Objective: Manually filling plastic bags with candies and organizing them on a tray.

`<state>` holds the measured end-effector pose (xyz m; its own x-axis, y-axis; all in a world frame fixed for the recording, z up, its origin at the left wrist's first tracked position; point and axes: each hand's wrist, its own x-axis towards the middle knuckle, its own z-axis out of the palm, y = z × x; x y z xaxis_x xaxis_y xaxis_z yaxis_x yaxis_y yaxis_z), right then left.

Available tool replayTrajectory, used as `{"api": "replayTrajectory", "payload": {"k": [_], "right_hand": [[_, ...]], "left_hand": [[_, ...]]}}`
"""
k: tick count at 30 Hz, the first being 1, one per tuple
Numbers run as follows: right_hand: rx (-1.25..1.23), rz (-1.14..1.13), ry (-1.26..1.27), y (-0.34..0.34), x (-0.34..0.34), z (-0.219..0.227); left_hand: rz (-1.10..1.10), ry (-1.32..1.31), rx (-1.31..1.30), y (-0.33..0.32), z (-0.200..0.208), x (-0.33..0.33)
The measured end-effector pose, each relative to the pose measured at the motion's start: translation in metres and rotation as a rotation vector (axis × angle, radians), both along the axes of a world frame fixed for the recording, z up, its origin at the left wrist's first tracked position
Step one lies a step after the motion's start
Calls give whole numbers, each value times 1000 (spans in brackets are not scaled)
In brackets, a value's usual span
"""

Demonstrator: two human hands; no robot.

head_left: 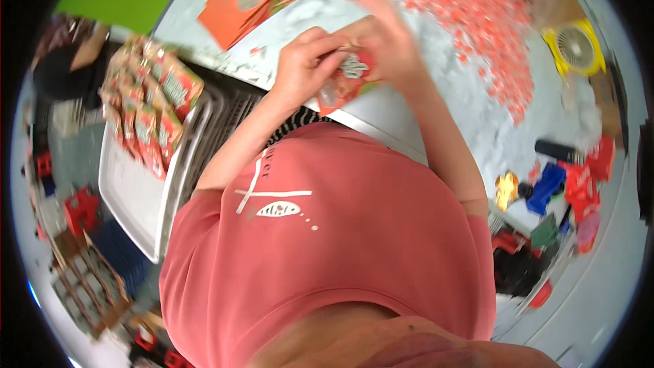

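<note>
My left hand [304, 67] pinches the upper edge of a small red-orange printed pouch [351, 71] just in front of my chest. The pouch hangs over the table's near edge, and a clear patch shows on its lower left. My right hand [387, 41] is at the pouch's upper right side, blurred by motion. Some of its fingers reach away from the pouch, but their grip cannot be made out. Beyond my left hand lies a stack of flat orange pouches [253, 0]. A large spread of small red wrapped pieces [463, 10] covers the table's far right.
A white tray [133, 180] at my left holds several filled pouches [153, 105], on top of dark stacked crates [228, 105]. A yellow fan [574, 48] stands at the right edge. Nearer lie a black cylinder [557, 150] and a blue tape dispenser [546, 187]. Another person [68, 71] is at far left.
</note>
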<state>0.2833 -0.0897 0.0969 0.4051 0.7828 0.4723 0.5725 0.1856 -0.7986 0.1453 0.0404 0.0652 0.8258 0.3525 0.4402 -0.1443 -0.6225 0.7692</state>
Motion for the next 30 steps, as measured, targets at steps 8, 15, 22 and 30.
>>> {"api": "replayTrajectory", "payload": {"k": [8, 15, 22, 30], "right_hand": [[-114, -96, 342, 55, 27, -71], [-80, 506, -471, 170, -43, -153], [-51, -122, -148, 120, -24, -112], [7, 91, -623, 32, -24, 59]], "left_hand": [[233, -116, -187, 26, 18, -93], [381, -150, -179, 34, 23, -134], [461, -88, -163, 36, 10, -129], [321, -80, -60, 22, 16, -64]]}}
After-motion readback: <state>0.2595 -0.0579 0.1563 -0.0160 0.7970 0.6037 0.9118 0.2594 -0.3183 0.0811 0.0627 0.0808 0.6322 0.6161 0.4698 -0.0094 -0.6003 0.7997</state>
